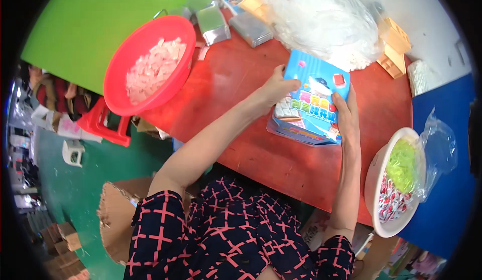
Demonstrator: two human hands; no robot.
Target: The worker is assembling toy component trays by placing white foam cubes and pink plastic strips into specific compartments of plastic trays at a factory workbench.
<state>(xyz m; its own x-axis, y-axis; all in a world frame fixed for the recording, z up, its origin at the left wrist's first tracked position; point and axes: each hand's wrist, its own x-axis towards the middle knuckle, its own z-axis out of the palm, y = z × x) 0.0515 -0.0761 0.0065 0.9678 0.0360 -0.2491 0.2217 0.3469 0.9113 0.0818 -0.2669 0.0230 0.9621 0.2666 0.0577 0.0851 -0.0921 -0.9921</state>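
A blue printed cardboard box [309, 122] with colourful lettering and pictures is between my hands over the red table. My left hand [275, 89] grips its left side, with the thumb laid over the printed face. On the opposite side my right hand [347, 117] is closed round the edge, its thumb also on the face. The fingers behind the box are partly hidden. Whether the box rests on the tabletop or is lifted a little, I cannot tell.
The red table [236, 104] carries a large clear plastic bag [326, 21], beige trays [394, 44] and clear-wrapped packs [213, 23]. A red basin [113, 79] of pale pink pieces stands left. At right, a white basin [374, 189] holds green material and small wrapped packets. A cardboard carton [113, 219] sits below.
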